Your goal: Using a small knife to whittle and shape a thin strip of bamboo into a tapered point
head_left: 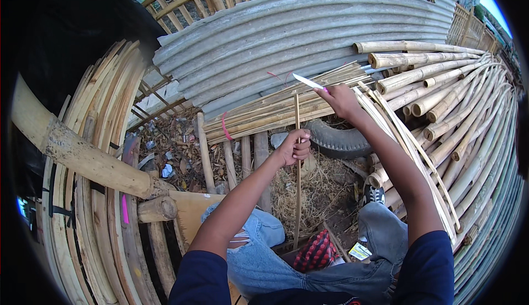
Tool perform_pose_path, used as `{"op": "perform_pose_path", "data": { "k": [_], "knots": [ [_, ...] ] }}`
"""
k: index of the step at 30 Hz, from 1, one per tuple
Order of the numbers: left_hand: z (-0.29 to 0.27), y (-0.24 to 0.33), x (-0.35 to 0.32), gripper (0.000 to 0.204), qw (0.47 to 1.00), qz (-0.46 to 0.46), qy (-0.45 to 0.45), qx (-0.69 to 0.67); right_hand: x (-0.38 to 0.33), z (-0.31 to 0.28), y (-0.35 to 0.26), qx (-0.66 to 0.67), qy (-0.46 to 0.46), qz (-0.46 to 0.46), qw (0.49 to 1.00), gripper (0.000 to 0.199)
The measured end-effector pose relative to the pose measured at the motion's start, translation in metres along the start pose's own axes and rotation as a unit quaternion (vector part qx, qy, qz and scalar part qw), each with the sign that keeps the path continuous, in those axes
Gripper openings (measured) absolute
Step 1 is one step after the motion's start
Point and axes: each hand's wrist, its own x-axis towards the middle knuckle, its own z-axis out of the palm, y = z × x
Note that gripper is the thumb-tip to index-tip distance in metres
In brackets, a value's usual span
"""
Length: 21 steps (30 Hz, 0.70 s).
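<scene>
My left hand (293,149) is closed around a thin bamboo strip (298,206), which stands upright in front of me. The strip's top end rises above the fist, and its lower end reaches down between my legs. Higher and to the right, my right hand (343,102) grips a knife (308,81) by its pink handle. Its pale blade points up and to the left, apart from the strip. Behind both hands lies a bundle of split bamboo strips (275,106), tied with a pink band (226,126) near its left end.
Bamboo poles (435,106) are stacked along the right. Long split slats (104,211) and a thick bamboo post (82,145) stand at the left. Corrugated sheeting (308,27) leans at the back. A tyre (339,139) and a red-and-black patterned cloth (315,251) lie near the strip.
</scene>
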Motion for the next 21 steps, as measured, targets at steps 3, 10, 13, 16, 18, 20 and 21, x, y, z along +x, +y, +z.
{"op": "perform_pose_path", "data": {
  "k": [3,10,13,16,18,20,21],
  "knots": [
    [0.000,0.000,-0.001,0.021,1.000,-0.002,0.009,-0.007,-0.012,0.008,0.007,-0.020,-0.171,-0.077,0.982,0.063],
    [-0.005,0.001,0.003,0.022,1.000,-0.013,0.004,0.006,-0.019,0.035,0.006,-0.083,-0.090,-0.139,0.983,0.064],
    [-0.006,0.002,0.001,0.025,1.000,-0.017,-0.003,0.006,0.001,0.021,0.019,-0.028,-0.030,0.036,0.998,0.067],
    [-0.004,0.003,-0.001,0.025,1.000,-0.010,-0.006,0.005,0.015,0.004,0.035,0.045,-0.009,0.202,0.978,0.067],
    [-0.001,0.004,-0.002,0.025,1.000,-0.003,0.006,0.021,0.013,-0.002,0.040,0.019,-0.043,0.216,0.975,0.066],
    [0.005,0.003,0.001,0.026,0.999,0.008,0.033,0.040,0.002,-0.001,0.037,-0.082,-0.132,0.185,0.970,0.064],
    [0.008,0.001,0.003,0.026,0.997,0.014,0.059,0.055,-0.005,0.001,0.034,-0.146,-0.129,0.153,0.969,0.050]
  ]
}}
